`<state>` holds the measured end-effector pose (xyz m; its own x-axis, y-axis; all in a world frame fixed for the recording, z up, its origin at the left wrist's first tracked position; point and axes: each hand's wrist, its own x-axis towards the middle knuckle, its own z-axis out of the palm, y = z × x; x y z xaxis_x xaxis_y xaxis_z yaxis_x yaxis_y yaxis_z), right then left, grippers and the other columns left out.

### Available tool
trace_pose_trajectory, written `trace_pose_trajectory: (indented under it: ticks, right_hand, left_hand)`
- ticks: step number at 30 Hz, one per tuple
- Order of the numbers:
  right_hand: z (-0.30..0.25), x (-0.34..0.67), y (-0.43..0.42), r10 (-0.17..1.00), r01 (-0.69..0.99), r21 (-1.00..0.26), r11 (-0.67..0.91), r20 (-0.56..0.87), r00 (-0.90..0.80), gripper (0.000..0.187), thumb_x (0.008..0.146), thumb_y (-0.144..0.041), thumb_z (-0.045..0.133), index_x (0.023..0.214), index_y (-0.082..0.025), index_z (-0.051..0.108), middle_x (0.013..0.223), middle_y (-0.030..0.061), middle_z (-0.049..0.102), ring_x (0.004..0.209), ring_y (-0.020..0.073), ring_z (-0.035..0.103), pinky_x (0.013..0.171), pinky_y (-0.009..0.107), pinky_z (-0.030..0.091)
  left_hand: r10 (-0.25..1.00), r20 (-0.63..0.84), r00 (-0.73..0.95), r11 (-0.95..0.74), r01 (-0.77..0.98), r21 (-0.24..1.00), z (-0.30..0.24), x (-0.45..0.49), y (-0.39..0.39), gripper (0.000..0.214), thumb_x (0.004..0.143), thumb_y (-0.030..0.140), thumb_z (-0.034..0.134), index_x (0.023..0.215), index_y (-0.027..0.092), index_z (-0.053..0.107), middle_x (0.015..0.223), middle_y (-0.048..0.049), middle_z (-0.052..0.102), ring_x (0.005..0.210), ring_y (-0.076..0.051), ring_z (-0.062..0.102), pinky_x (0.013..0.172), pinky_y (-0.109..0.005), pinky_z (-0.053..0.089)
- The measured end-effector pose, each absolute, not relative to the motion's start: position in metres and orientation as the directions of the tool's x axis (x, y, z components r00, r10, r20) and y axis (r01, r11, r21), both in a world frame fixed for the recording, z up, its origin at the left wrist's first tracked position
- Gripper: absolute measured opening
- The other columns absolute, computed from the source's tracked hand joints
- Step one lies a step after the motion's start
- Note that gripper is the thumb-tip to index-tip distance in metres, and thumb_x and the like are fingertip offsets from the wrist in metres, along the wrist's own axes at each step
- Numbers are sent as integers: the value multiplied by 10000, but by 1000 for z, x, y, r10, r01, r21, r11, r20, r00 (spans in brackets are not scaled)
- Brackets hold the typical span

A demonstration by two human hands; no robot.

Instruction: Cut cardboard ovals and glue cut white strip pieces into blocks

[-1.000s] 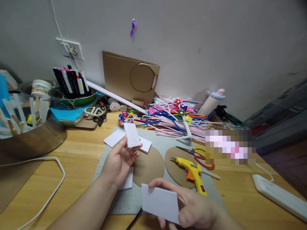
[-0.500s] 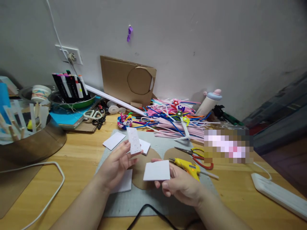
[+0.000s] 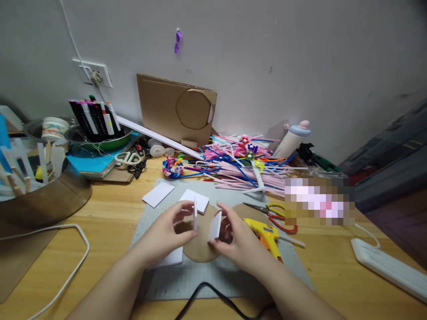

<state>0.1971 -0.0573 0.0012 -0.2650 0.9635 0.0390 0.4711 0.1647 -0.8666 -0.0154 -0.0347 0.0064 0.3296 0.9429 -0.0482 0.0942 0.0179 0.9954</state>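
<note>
Between the fingers of my left hand (image 3: pixel 170 229) a small white foam board piece (image 3: pixel 195 214) stands on edge, seen almost side-on. My right hand (image 3: pixel 238 240) grips a second white foam board piece (image 3: pixel 215 226), tilted and facing the first across a narrow gap. Both are held above a round cardboard disc (image 3: pixel 200 251) on the grey cutting mat (image 3: pixel 160 286). More white pieces lie on the mat: one at the upper left (image 3: pixel 158 194), one behind my hands (image 3: pixel 200 202), and one partly under my left wrist (image 3: pixel 171 258).
Right of my right hand lie a yellow glue gun (image 3: pixel 267 233) and red-and-yellow scissors (image 3: pixel 278 215). Pipe cleaners (image 3: pixel 230 169) are heaped behind the mat. A black cable (image 3: pixel 213 289) crosses the front, a metal bowl (image 3: pixel 66 191) stands left, and a power strip (image 3: pixel 387 264) lies right.
Both hands have turned their white pieces from facing me to upright, nearly facing each other. The right hand has turned inward, and the gap between the pieces has narrowed.
</note>
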Motion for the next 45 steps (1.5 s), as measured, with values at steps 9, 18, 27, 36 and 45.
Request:
trace_pose_trajectory:
  ticks: [9, 18, 27, 36, 45]
  right_hand:
    - [-17, 204, -50, 932, 187, -965, 181, 108, -347, 664, 712, -98, 721, 1303, -290, 488, 1262, 51, 557, 1148, 223, 527, 1002, 403, 418]
    - [-23, 202, -48, 919, 157, -960, 231, 163, -358, 679, 697, -112, 743, 1304, -304, 506, 1291, 56, 554, 1149, 243, 552, 1012, 445, 428]
    - [-26, 198, -48, 926, 23, -993, 119, 103, -364, 650, 691, -109, 741, 1276, -285, 520, 1245, 56, 592, 1120, 251, 589, 985, 454, 457]
    - [-24, 196, -48, 915, -7, -993, 120, 113, -387, 621, 696, -117, 745, 1257, -269, 527, 1223, 59, 610, 1106, 248, 601, 975, 438, 461]
    - [-29, 196, -49, 935, 115, -979, 168, 121, -334, 603, 689, -161, 773, 1238, -281, 553, 1207, 69, 566, 1137, 267, 564, 987, 438, 449]
  left_hand:
    - [903, -5, 429, -94, 209, 973, -6, -6, -38, 485, 668, 85, 660, 1122, 237, 583, 1172, -101, 624, 1084, -270, 591, 969, -400, 443]
    - [873, -15, 487, -131, 265, 955, -5, 0, -37, 524, 693, 81, 657, 1181, 243, 556, 1254, -109, 591, 1143, -267, 557, 996, -403, 412]
    - [853, -77, 516, -34, 202, 979, -8, 2, -37, 567, 708, 61, 642, 1228, 251, 517, 1235, -102, 615, 1112, -242, 597, 969, -388, 440]
    - [854, -70, 515, -12, 155, 988, -9, 4, -37, 537, 698, 67, 654, 1195, 238, 544, 1228, -105, 618, 1109, -249, 600, 978, -405, 435]
    - [864, -47, 501, -21, 129, 991, -10, 5, -37, 551, 676, 72, 677, 1186, 248, 565, 1189, -97, 643, 1085, -255, 614, 966, -413, 447]
